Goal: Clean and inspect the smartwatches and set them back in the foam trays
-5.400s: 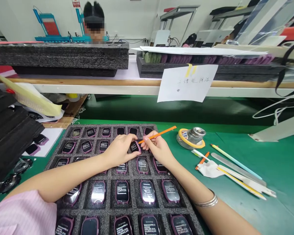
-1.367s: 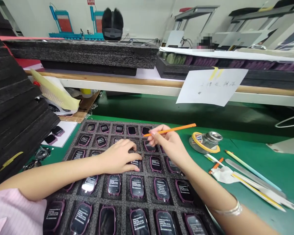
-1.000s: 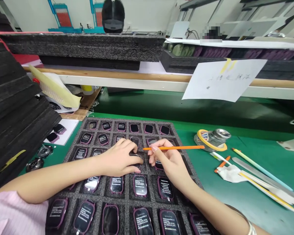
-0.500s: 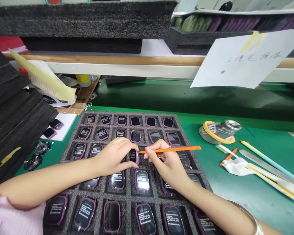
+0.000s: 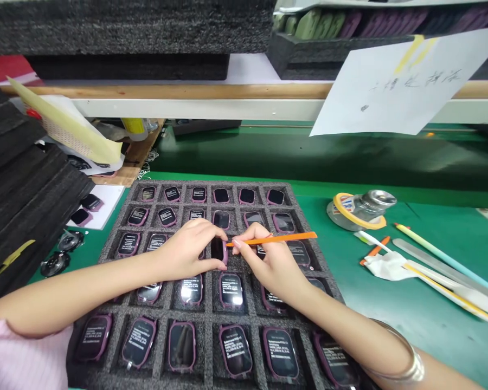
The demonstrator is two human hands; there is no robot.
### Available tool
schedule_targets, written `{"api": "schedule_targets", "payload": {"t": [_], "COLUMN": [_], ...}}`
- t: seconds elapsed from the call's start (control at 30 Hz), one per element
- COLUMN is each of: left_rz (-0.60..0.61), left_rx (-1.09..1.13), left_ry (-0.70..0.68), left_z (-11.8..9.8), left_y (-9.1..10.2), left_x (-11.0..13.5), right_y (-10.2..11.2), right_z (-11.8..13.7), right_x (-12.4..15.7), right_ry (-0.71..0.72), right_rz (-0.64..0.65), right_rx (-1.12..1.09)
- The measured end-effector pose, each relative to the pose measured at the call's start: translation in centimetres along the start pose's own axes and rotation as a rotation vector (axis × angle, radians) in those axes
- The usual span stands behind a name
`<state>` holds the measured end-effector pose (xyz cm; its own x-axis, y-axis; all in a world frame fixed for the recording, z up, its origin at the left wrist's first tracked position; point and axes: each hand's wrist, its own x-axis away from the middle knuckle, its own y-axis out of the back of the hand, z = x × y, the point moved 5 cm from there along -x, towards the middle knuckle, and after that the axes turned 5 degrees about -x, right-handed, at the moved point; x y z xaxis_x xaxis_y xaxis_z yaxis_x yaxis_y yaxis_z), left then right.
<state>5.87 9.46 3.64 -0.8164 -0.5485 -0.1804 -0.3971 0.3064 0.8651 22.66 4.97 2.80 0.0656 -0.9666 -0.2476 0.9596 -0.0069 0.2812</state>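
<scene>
– So, yr L hand [image 5: 191, 246]: thumb & fingers pinching one purple-framed watch [image 5: 218, 250]?

– Yep, you've got it tipped up on its side, dark screen partly showing, purple edge to the R. It's over the foam tray [image 5: 209, 298], 3rd row from the far end.

– And yr R hand [image 5: 268, 257]?

– Curled pen-style round an orange stick [image 5: 295, 237]. Pointed tip's right at the watch's edge; can't tell if it's touching. Other end sticks out R.

– Rest of yr bench?

– More purple watches [image 5: 235, 352] in the compartments, many w/ white text onscreen. R of tray you've a glass jar [image 5: 370, 203] w/ a yellow-edged tape roll [image 5: 344, 208] tilted round it, then a 2nd orange stick [image 5: 376, 251], a white wad [image 5: 390, 266] & a yellow-to-blue stick [image 5: 443, 256].

– L side?

– Black foam stack [image 5: 28, 184], plus two watches [image 5: 91, 202] by it on white paper [image 5: 109, 203]. Ahead of you, a handwritten sheet [image 5: 406, 97] hangs off the shelf [image 5: 211, 109].
</scene>
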Motion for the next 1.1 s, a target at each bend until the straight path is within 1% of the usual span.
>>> {"api": "schedule_targets", "payload": {"t": [0.07,0.1,0.17,0.23,0.3,0.33,0.4,0.47,0.6,0.7,0.87,0.93,1.03,1.1], "left_rz": [0.066,0.077,0.058,0.041,0.049,0.05,0.028,-0.004,-0.037,-0.061,-0.125,-0.156,-0.203,-0.211], "left_rx": [-0.016,-0.029,-0.042,-0.042,-0.061,-0.086,-0.137,-0.195,-0.303,-0.313,-0.23,-0.194,-0.201,-0.2], "left_ry": [0.03,0.032,-0.013,-0.105,-0.198,-0.227,-0.236,-0.237,-0.266,-0.252,-0.213,-0.242,-0.307,-0.316], "left_z": [-0.5,-1.0,-2.1,-3.5,-4.7,-5.1,-5.4,-5.4,-5.3,-5.0,-4.3,-4.1,-4.1,-4.1], "left_y": [0.2,0.3,0.2,-0.8,-2.4,-3.3,-4.5,-5.0,-4.6,-4.0,-3.3,-3.1,-2.9,-2.9], "left_x": [-0.8,-1.3,-2.4,-3.7,-4.8,-5.4,-6.3,-6.8,-6.4,-5.4,-3.8,-3.6,-3.5,-3.5], "right_y": [0.8,1.5,3.4,5.3,6.7,7.1,7.6,7.9,8.1,8.0,7.3,7.0,6.7,6.6], "right_z": [0.4,0.7,1.5,2.5,3.1,3.3,2.9,1.8,-0.9,-2.0,-1.9,-1.7,-1.5,-1.4], "right_x": [-0.2,-0.3,-0.4,-0.3,0.0,0.2,0.5,1.0,2.1,2.8,3.3,3.2,3.1,3.0], "right_ry": [0.003,0.004,0.007,0.02,0.042,0.053,0.058,0.037,-0.005,-0.005,0.043,0.061,0.073,0.073], "right_rz": [-0.03,-0.073,-0.223,-0.387,-0.47,-0.475,-0.456,-0.427,-0.384,-0.366,-0.32,-0.283,-0.248,-0.235], "right_rx": [-0.003,-0.01,-0.058,-0.129,-0.178,-0.183,-0.16,-0.115,-0.043,-0.009,0.025,0.036,0.057,0.071]}}
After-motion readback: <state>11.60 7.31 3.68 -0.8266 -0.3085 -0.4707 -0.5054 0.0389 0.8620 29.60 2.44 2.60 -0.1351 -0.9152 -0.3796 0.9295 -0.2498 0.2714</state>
